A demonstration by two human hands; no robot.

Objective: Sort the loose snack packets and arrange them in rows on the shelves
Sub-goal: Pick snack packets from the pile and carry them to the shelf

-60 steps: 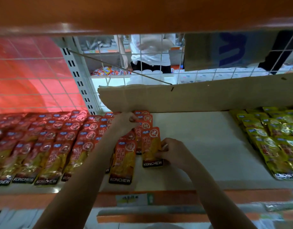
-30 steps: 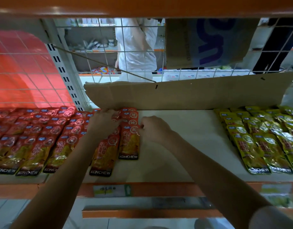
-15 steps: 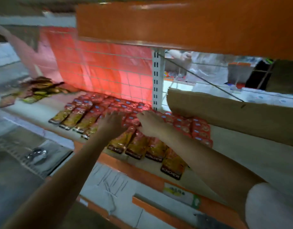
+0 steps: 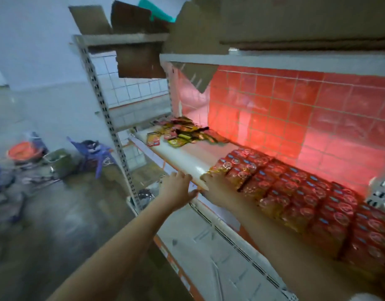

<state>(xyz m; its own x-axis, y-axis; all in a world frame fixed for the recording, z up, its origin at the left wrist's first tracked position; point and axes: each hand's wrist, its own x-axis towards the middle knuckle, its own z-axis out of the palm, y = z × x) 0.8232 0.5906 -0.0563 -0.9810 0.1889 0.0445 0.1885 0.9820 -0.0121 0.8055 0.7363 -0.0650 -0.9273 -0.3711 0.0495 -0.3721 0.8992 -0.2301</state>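
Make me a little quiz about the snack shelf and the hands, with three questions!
1. True or false: the left hand holds a packet.
2. Which lies farther along the shelf: A) the loose pile, B) the red rows?
3. Fill in: the right hand rests at the ____ rows' near end.

Key: 1 false; 2 A; 3 red.

Shelf [image 4: 193, 157], white: bearing rows of red packets [image 4: 306, 192] at right; loose packet heap [image 4: 182, 132] lying at far end.
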